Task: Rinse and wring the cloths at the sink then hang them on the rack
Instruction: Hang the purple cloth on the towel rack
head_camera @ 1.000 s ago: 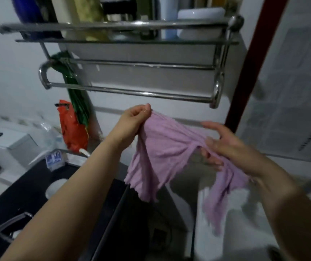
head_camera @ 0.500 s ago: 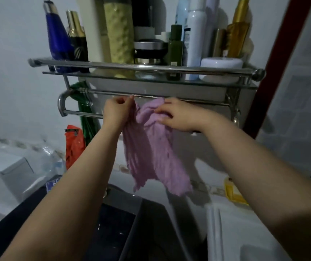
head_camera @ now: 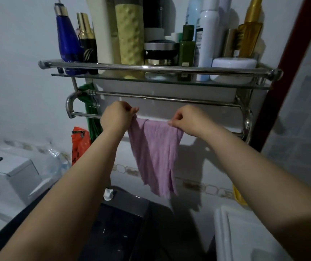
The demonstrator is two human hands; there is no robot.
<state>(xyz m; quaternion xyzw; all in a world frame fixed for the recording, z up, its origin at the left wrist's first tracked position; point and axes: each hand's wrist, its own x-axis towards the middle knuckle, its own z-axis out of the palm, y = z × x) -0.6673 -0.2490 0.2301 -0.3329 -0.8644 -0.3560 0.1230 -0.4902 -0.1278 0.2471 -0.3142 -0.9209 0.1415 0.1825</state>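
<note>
A pale purple cloth [head_camera: 154, 153] hangs spread over the lower front bar of a chrome wall rack [head_camera: 83, 115]. My left hand [head_camera: 118, 115] pinches the cloth's top left corner at the bar. At the top right corner, my right hand [head_camera: 186, 119] pinches the edge between thumb and fingers. The cloth drapes down flat against the tiled wall, its ragged lower edge ending above the dark sink [head_camera: 124, 219].
The rack's glass shelf [head_camera: 113, 77] holds several bottles and jars. A green cord [head_camera: 91, 113] and an orange bag [head_camera: 79, 144] hang at the rack's left end. A white toilet tank [head_camera: 7, 172] is at left, a white basin [head_camera: 245, 236] at lower right.
Both hands raised the bunched cloth from chest height to the rack, then moved apart along the lower bar, spreading it flat. The view tilted up toward the shelf.
</note>
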